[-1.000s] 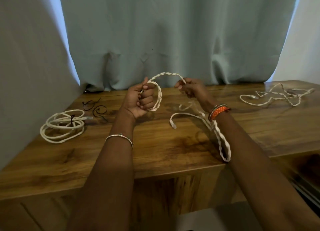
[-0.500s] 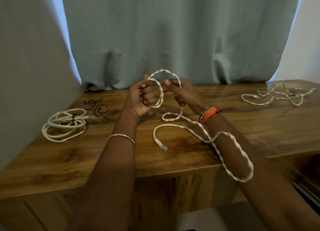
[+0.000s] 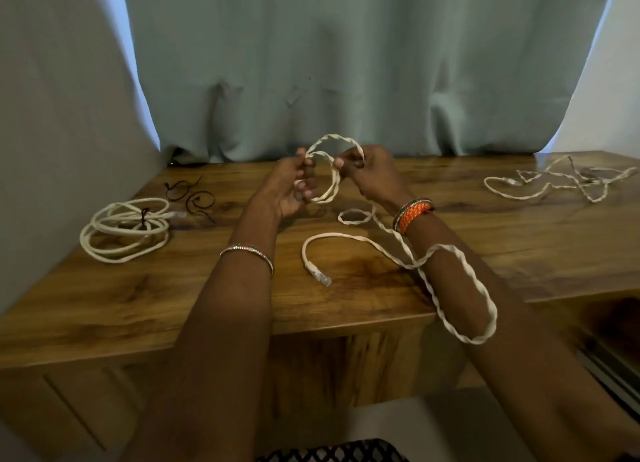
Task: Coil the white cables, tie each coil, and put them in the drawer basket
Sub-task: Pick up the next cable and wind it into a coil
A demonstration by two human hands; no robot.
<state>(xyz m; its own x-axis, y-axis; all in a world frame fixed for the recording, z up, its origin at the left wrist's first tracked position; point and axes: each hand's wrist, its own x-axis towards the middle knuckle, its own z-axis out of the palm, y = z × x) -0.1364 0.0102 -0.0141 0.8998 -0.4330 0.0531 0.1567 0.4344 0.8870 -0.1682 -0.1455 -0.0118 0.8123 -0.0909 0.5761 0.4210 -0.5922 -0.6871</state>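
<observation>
Cable: twisted white Ethernet cable (image 3: 398,243), light, limp, springy; loops raised at 12 o'clock, slack trailing toward 5.
Grip: left hand (image 3: 291,188) clutching loops; right hand (image 3: 367,170) pinching strand.
Hold: gathered loops, not plug (image 3: 320,276).

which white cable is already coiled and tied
The coiled cable at the table's left, bound by a dark tie. The twisted cable in the hands is half coiled; the far-right cable lies loose.

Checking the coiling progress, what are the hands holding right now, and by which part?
Both hold the twisted white cable at its small coiled loops: left hand grips one side, right hand pinches the other. Its plug end lies free on the table.
</observation>
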